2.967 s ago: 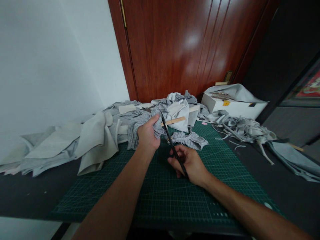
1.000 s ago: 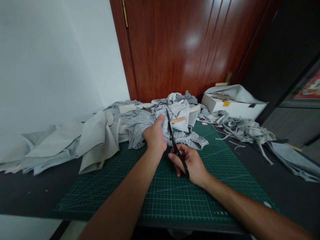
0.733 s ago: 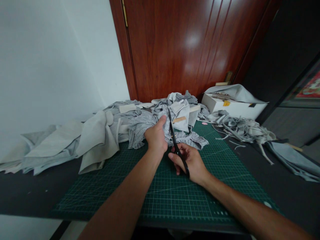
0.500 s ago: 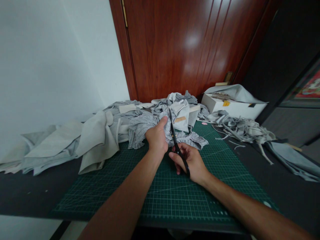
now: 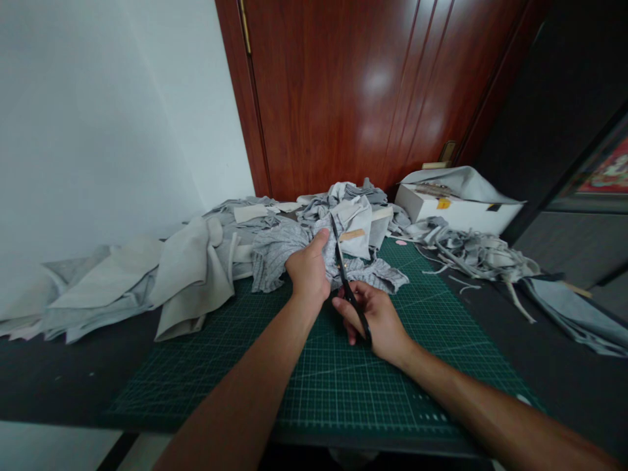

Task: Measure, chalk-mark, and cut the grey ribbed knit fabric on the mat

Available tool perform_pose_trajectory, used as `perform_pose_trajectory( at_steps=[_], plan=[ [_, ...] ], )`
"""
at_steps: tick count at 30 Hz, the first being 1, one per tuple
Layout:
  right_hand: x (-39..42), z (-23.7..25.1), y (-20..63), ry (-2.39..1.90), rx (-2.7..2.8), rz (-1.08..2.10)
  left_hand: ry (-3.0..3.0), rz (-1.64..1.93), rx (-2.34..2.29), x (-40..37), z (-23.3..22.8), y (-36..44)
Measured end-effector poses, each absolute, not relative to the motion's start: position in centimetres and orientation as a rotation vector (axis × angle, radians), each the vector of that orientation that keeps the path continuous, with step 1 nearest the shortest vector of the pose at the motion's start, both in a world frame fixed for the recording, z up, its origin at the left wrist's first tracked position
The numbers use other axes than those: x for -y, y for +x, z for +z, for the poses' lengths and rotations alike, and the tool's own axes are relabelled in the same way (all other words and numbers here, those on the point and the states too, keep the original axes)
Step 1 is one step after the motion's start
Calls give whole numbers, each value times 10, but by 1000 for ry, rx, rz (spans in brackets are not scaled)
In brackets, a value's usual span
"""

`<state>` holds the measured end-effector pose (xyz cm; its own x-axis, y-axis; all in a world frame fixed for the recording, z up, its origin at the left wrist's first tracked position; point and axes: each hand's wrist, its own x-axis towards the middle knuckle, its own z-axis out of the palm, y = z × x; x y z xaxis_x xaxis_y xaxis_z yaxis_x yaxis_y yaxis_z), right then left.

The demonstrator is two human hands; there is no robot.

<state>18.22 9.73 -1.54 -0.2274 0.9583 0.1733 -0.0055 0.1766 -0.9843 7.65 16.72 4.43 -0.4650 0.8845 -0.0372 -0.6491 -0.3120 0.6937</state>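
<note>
Black-handled scissors [image 5: 346, 286] point away from me, their blades beside the gathered grey patterned fabric [image 5: 277, 247]. My right hand [image 5: 377, 317] is closed around the scissor handles, above the green cutting mat [image 5: 353, 392]. On the left of the blades, my left hand [image 5: 310, 265] grips the patterned fabric, thumb up and pressed on it; its other fingers are mostly hidden. Part of this fabric spreads past the scissors to the right on the mat. Whether the blades bite into cloth I cannot tell.
Stacked pale fabric pieces [image 5: 181, 261] lie on the left. More grey cloth [image 5: 366, 193] is heaped at the back by the wooden door [image 5: 333, 98]. A white box [image 5: 461, 209] stands at the back right, with tangled fabric strips [image 5: 485, 252] and folded grey cloth [image 5: 579, 311] before it.
Almost nothing differs. The fingers of my right hand on the scissor handles have shifted very slightly; my left hand and the fabric stay put.
</note>
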Motion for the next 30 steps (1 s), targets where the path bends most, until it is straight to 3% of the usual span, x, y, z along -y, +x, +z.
perform_pose_trajectory(
  at_steps=[22,30],
  plan=[
    [-106,-11,187,-930,1299,1155,516,1891,-807,-161,46,72],
    [-124,2,212,-908,1137,1061,772,1419,-640,-151,39,68]
  ],
)
